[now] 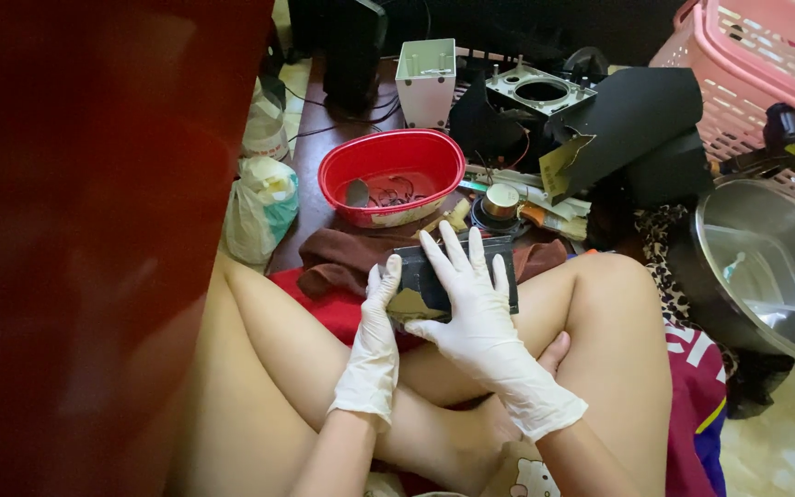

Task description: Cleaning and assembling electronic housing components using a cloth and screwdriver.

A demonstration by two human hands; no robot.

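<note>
Gloved right hand [466,294] flat, fingers spread, on a dark panel [453,274]; left hand [381,313], its grip pinching the panel's edge.

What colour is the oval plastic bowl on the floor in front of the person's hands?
The oval plastic bowl is red, seen clearly in the head view, beyond the white-gloved hands.
</note>
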